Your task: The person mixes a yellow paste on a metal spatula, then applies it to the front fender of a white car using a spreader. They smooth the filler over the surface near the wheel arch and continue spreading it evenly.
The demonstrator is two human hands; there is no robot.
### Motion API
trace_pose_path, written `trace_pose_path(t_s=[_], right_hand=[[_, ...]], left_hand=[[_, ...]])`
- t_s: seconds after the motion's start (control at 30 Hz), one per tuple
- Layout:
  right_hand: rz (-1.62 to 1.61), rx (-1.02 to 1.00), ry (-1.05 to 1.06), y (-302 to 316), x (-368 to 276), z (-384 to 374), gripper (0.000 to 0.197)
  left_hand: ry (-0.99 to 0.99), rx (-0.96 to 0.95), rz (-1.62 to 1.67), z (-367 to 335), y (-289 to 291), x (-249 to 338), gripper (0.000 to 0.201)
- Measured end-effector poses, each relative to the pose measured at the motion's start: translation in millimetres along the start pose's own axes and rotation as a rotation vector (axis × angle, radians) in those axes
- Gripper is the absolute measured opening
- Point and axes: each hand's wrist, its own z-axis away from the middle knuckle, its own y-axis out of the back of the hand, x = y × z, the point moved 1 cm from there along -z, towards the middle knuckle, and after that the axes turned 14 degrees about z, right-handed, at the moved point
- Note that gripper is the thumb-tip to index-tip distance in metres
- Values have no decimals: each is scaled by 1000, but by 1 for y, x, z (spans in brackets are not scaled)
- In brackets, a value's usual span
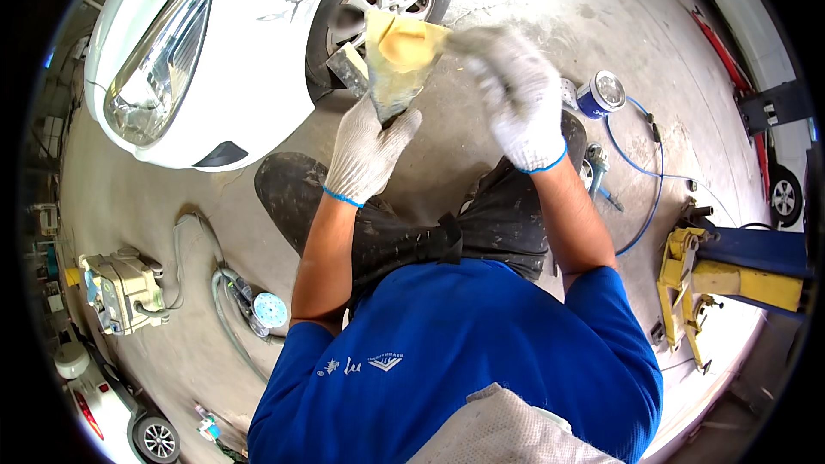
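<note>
One left hand (369, 155) pinches a smeared board (398, 64) jutting past its fingers (404, 126); whether the right hand (522, 103) grips, I can't tell.

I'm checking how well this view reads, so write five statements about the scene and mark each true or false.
1. The left hand holds a plate smeared with yellow paste. True.

2. The right hand is bare. False: it wears a pale, blue-edged glove.

3. A can stands on the floor to the right of the right hand. True.

4. The blue hose lies on the person's left. False: it lies on the right.

5. The white car's headlight is in view at the upper left. True.
</note>
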Motion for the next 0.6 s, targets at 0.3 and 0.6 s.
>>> trace_pose_path(t_s=[0.3, 0.6], right_hand=[[8, -119, 34, 12, -2, -8, 27], [-173, -47, -86, 17, 13, -13, 28]], left_hand=[[-107, 29, 27, -1, -6, -8, 24], [93, -125, 182, 0, 1, 13, 21]])
